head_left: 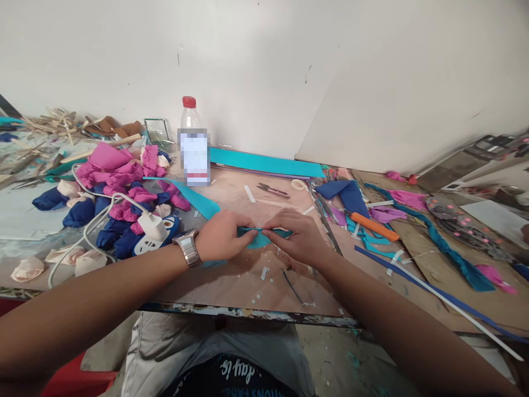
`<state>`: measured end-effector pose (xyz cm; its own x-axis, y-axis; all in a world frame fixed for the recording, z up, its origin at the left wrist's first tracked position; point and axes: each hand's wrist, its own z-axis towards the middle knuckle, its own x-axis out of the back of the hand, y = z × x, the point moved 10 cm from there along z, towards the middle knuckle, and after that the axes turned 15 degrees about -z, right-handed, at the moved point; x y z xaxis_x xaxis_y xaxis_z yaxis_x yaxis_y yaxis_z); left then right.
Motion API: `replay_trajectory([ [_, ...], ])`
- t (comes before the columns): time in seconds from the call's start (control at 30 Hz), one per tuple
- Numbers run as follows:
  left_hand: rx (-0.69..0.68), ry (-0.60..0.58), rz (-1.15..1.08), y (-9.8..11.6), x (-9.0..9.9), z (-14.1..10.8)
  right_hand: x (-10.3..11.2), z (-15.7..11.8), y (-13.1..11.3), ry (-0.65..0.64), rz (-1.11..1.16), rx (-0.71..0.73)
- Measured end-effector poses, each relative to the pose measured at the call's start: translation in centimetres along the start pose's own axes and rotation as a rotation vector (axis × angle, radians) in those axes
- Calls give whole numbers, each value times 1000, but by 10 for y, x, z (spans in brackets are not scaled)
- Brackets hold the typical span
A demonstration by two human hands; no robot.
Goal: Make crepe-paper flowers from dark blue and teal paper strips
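Both hands pinch a turquoise strip of fabric or crepe paper just above the table in front of me. My left hand, with a metal watch on its wrist, grips the strip between thumb and fingers. Close beside it, my right hand pinches the same strip, its fingertips almost touching the left thumb. A long tail of the turquoise material runs from behind my left hand toward the back left. Part of the strip is hidden by my fingers.
Pink, blue and cream fabric flowers pile up at left, with a white cable and plug. A red-capped bottle stands behind. Small snips, a tape roll and an orange cutter lie beyond and right of my hands.
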<state>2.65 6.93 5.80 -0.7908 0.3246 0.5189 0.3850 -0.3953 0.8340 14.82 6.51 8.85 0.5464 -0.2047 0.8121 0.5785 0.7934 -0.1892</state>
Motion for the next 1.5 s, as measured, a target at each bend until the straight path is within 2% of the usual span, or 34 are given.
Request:
replay_trajectory([
  [0.2,-37,-6,-48,3,-1,0,4,-1,-10,54,-51,65],
  [0.4,-45,2,-47,3,-1,0,3,0,-12,47,-62,73],
  [0.83,59,-17,-225,-8,-4,2,5,1,-26,51,-144,191],
  [1.13,36,12,-199,-4,0,1,3,1,-20,7,-137,128],
  [1.5,29,40,-202,-3,2,1,6,1,-21,48,-141,130],
])
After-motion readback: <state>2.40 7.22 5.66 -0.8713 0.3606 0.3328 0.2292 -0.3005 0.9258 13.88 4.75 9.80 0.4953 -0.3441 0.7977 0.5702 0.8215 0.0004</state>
